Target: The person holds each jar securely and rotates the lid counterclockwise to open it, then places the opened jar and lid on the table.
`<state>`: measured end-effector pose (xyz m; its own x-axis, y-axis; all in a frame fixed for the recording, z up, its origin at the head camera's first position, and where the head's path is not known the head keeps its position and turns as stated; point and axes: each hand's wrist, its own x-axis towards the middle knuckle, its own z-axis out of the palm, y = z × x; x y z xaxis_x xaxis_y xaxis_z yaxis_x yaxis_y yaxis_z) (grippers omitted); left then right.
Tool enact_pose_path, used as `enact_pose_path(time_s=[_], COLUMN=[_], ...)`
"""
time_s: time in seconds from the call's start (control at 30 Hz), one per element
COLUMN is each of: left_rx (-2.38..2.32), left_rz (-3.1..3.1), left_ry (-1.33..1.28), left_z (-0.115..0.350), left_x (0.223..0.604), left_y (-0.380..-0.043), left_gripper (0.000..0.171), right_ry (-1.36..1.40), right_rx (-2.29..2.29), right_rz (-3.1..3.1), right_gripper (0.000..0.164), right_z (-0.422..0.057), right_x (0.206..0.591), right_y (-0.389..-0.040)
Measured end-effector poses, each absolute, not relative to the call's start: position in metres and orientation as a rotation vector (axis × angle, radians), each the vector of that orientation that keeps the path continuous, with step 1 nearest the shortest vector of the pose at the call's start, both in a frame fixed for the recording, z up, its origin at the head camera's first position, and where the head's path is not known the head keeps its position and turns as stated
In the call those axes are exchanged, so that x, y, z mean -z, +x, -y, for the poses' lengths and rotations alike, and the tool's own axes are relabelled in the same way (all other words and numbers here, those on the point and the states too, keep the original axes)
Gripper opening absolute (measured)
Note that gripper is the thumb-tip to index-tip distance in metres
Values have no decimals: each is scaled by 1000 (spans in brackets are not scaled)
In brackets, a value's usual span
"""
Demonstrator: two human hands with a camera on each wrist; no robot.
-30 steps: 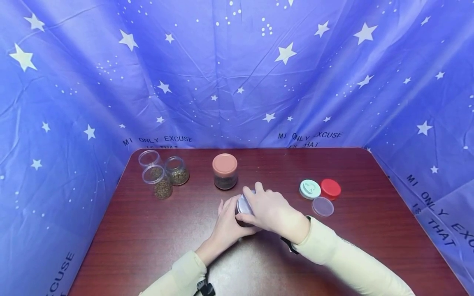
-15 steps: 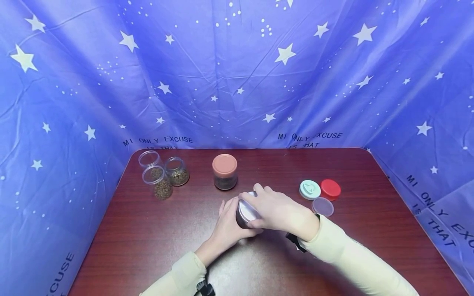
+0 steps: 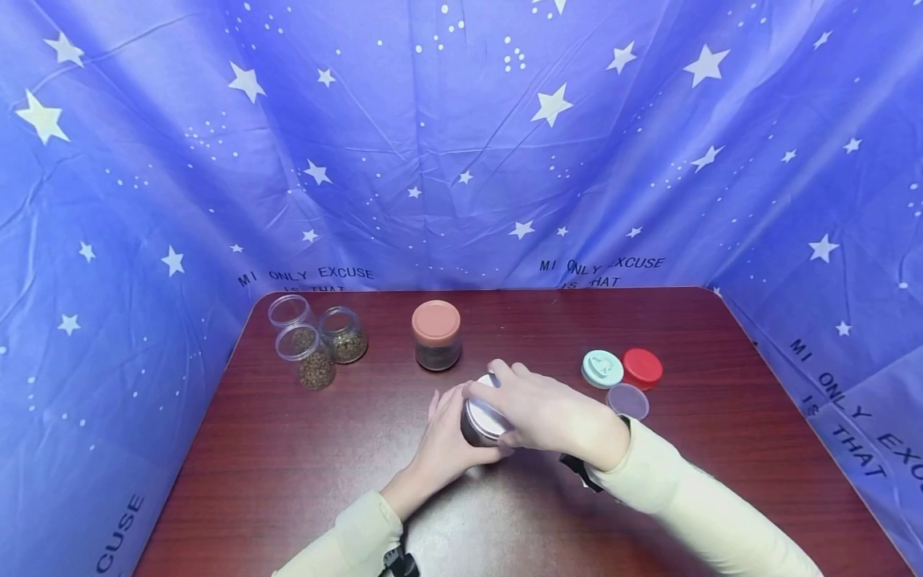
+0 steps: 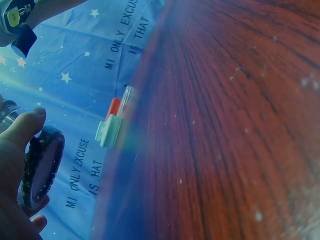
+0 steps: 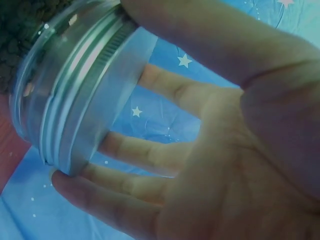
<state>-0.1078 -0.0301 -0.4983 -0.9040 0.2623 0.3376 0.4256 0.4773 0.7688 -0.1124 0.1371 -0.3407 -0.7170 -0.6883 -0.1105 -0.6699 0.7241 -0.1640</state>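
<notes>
My left hand (image 3: 440, 442) grips the body of a clear jar (image 3: 472, 433) with dark contents. The jar is tilted and held off the table, its base (image 4: 46, 172) showing in the left wrist view. Above it my right hand (image 3: 551, 410) has its thumb and fingertips round the rim of the jar's silver metal lid (image 3: 485, 418). In the right wrist view the ribbed edge of the lid (image 5: 92, 95) sits against the jar mouth, and the palm is apart from the lid's top. Whether the lid is loose cannot be seen.
A jar with a salmon-pink lid (image 3: 437, 335) stands beyond the hands. Several lidless clear jars (image 3: 316, 370) holding brown pellets stand at the back left. At right lie a mint-green lid (image 3: 602, 369), a red lid (image 3: 642, 368) and a clear lid (image 3: 626, 400), partly behind the right wrist.
My right hand has shifted to the right and turned slightly round the silver lid, exposing more of its top. My left hand keeps its hold on the jar.
</notes>
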Motion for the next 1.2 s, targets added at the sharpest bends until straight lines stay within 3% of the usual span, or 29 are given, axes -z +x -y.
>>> enact_pose_path(time_s=[0.37, 0.67, 0.9, 1.2], left_rx=[1357, 1420, 1435, 1458], left_rz=[2592, 2532, 2495, 2504], left_ry=[-561, -543, -545, -534], left_z=[34, 41, 45, 49], left_x=[501, 495, 492, 493], left_y=[-111, -115, -118, -117], left_gripper=[95, 94, 93, 93], right_ry=[-1120, -873, -741, -837], right_rx=[341, 439, 345, 136], right_rz=[-2849, -2928, -2912, -2925], right_gripper=[62, 68, 75, 71], right_z=[-167, -209, -227, -248], right_x=[334, 333, 351, 396], right_y=[-124, -148, -163, -176])
